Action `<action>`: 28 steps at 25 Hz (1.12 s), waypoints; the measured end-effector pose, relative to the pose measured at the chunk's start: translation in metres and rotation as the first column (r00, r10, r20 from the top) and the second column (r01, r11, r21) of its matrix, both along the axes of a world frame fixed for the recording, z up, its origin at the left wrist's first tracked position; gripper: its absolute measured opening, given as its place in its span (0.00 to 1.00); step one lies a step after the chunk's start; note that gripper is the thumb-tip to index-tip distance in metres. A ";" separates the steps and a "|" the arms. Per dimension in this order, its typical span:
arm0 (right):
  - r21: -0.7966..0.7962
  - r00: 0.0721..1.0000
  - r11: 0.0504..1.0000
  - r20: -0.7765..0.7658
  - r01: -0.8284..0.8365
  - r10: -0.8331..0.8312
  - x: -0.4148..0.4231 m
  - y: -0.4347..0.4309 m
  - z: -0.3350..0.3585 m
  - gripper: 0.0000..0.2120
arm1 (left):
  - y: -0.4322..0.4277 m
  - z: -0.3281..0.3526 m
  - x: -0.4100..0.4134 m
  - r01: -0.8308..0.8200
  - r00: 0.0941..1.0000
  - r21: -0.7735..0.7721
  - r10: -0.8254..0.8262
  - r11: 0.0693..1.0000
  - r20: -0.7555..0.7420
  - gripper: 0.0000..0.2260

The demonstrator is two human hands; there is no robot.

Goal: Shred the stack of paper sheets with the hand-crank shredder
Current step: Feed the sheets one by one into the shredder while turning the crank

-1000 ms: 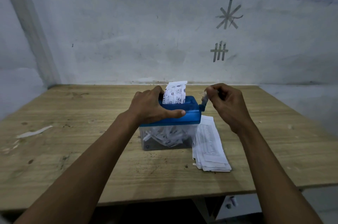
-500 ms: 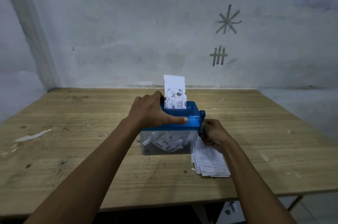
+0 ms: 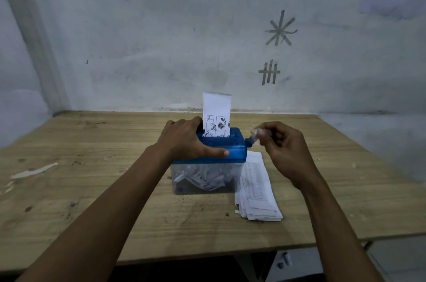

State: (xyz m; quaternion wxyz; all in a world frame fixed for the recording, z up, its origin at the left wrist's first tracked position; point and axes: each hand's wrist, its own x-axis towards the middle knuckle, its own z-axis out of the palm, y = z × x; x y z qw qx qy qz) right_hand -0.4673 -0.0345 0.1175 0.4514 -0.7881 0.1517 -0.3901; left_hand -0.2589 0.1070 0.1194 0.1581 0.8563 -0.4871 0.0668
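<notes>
Head view: my left hand (image 3: 186, 141) grips the blue top of the shredder (image 3: 232, 150) at the centre of the frame, with my fingers over the back edge and my thumb laid along the front. My right hand (image 3: 285, 145) pinches the clear crank handle (image 3: 254, 135) at the shredder's right end; the handle is blurred, so I can't tell exactly how my fingers sit on it. One sheet (image 3: 216, 108) stands upright in the slot, most of it above the blue top. The stack of paper sheets (image 3: 255, 189) lies flat on the table (image 3: 92, 189), just right of the clear bin (image 3: 205, 178).

The standing sheet is tall and unsupported. If it leans, I think it will feed crooked and jam the cutters. The bin already looks well filled with strips, which could back up under the blades. The whole unit looks light, so if my left hand slackens, a hard pull on the crank could tip it or slide it onto the stack.

The stack lies under the low part of the crank's sweep, where my knuckles could brush and scatter the top sheets. A torn paper scrap (image 3: 34, 170) lies well apart at the left of the frame, and tape marks (image 3: 280, 28) sit on the wall at upper right.
</notes>
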 end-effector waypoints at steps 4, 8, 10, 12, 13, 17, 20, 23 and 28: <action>0.145 0.999 0.989 0.043 -0.038 0.032 0.040 -0.027 0.011 0.08 | -0.001 0.000 0.003 0.010 1.000 -0.035 -0.010 0.999 0.007 0.52; 0.336 1.000 0.942 0.004 0.008 -0.010 0.078 -0.050 0.001 0.08 | -0.004 -0.001 0.006 0.020 1.000 -0.040 -0.019 0.999 0.016 0.51; 0.466 0.994 0.881 -0.106 0.076 -0.030 0.091 -0.057 -0.021 0.09 | -0.004 -0.002 0.006 0.024 0.999 -0.048 -0.022 0.999 0.023 0.50; 0.590 0.975 0.801 -0.219 0.105 0.034 0.090 -0.056 -0.048 0.09 | -0.004 -0.003 0.005 0.031 0.999 -0.045 -0.029 0.998 0.044 0.49; 0.621 0.963 0.776 -0.262 0.114 0.068 0.086 -0.052 -0.058 0.11 | -0.005 -0.003 0.005 0.031 0.998 -0.043 -0.028 0.999 0.059 0.50; 0.511 0.948 0.849 -0.316 0.136 0.039 0.046 -0.016 -0.068 0.13 | -0.006 0.000 -0.001 -0.014 0.997 -0.012 0.015 1.000 0.073 0.49; 0.251 0.963 0.957 -0.258 0.146 -0.079 0.008 0.004 -0.063 0.18 | -0.006 0.004 -0.004 -0.008 0.998 0.028 0.006 1.000 0.063 0.45; -0.024 0.971 0.996 -0.221 0.086 -0.089 -0.016 0.016 -0.057 0.08 | -0.005 0.003 -0.003 0.013 0.999 0.043 -0.015 0.999 0.052 0.46; -0.048 0.997 0.998 0.071 0.046 -0.043 -0.009 0.007 -0.029 0.06 | -0.005 0.004 -0.001 0.059 0.996 0.053 -0.063 0.997 0.064 0.42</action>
